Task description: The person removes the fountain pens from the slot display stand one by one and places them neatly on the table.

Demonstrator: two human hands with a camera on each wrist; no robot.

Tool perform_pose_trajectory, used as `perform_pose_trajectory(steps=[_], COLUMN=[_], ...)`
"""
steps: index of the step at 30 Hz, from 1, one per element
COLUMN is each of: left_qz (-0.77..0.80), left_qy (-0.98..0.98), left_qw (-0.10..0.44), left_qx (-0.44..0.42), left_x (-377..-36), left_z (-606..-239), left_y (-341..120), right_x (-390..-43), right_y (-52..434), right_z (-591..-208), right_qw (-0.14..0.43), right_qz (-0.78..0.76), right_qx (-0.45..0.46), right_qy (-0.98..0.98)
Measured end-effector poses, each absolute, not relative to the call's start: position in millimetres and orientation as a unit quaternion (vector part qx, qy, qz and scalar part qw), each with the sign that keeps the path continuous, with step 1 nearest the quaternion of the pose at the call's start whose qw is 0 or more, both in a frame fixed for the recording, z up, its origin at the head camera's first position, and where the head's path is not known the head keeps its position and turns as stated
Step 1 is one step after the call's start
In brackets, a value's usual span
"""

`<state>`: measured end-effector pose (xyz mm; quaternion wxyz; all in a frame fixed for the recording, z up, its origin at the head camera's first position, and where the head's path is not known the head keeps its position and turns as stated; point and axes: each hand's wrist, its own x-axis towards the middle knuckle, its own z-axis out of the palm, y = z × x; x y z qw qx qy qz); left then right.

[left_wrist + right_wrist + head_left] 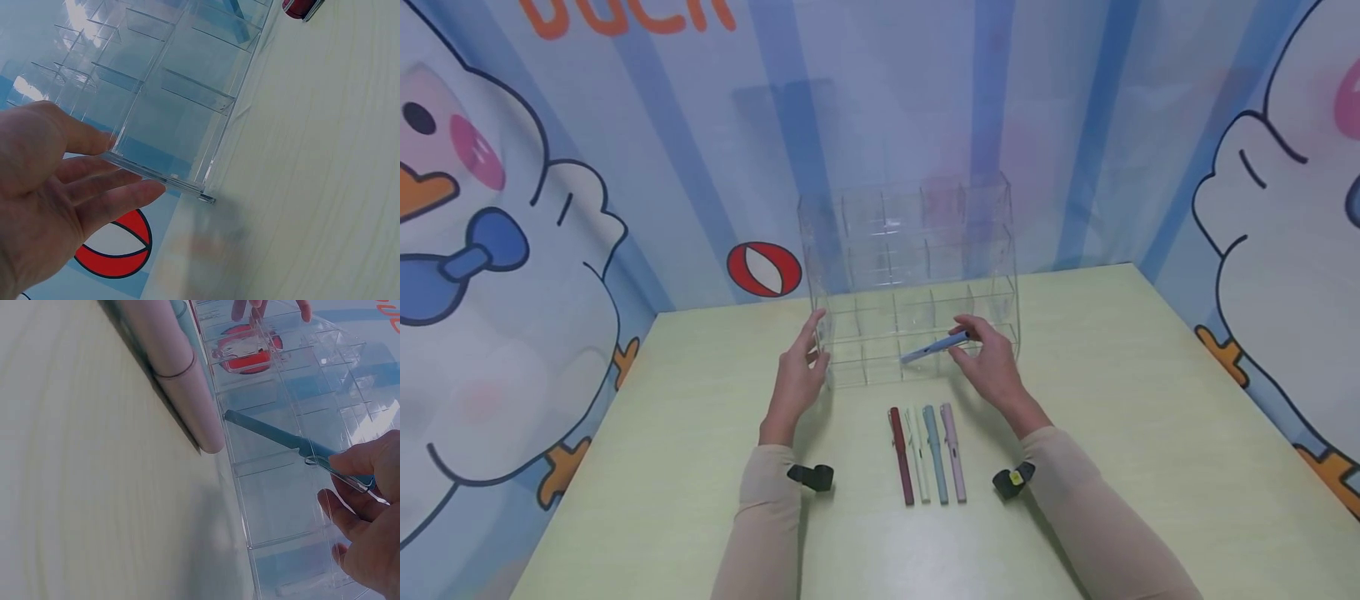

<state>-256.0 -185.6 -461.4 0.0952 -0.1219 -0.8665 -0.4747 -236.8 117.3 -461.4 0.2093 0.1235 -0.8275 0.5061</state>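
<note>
A clear stepped organizer [880, 370] with several small compartments stands on the table. My left hand [800, 377] holds its left side wall, with the thumb [87, 136] on one face and the fingers on the other. My right hand [992, 367] pinches a blue pen [934, 346] near its clip end. The pen slants down to the left over the front row; whether its lower end is inside a compartment I cannot tell. In front lie a dark red pen [901, 457], a pale green pen [918, 457], a grey-blue pen [936, 457] and a lilac pen [953, 454], side by side.
The pale table [700, 433] meets a blue striped backdrop [880, 100] with cartoon ducks behind the organizer. Black wrist cameras sit at both cuffs, the left one [812, 477] and the right one [1013, 481] flanking the row of pens.
</note>
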Motion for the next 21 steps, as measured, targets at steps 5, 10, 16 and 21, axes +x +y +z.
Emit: perform_pose_trajectory(steps=[5, 10, 16, 21], left_qz=[-0.473, -0.472, -0.471, -0.471], left_qy=[-0.868, -0.87, -0.871, -0.871], left_qw=[0.094, 0.088, 0.087, 0.087], left_qx=[-0.117, -0.112, -0.11, -0.11], left_x=[-254.6, -253.4, -254.5, -255.5], left_z=[-460.6, -458.3, -458.9, -460.0], left_y=[-184.7, -183.1, -183.4, -184.0], right_x=[-237.7, -238.0, -238.7, -239.2], right_y=[117.2, 117.6, 117.6, 118.4], right_z=[-461.9, -462.8, -461.8, -461.1], right_qw=[0.206, 0.21, 0.217, 0.223], right_qz=[0.507, 0.503, 0.505, 0.509], right_qx=[0.121, 0.123, 0.124, 0.123], right_qy=[-0.828, -0.829, -0.826, -0.822])
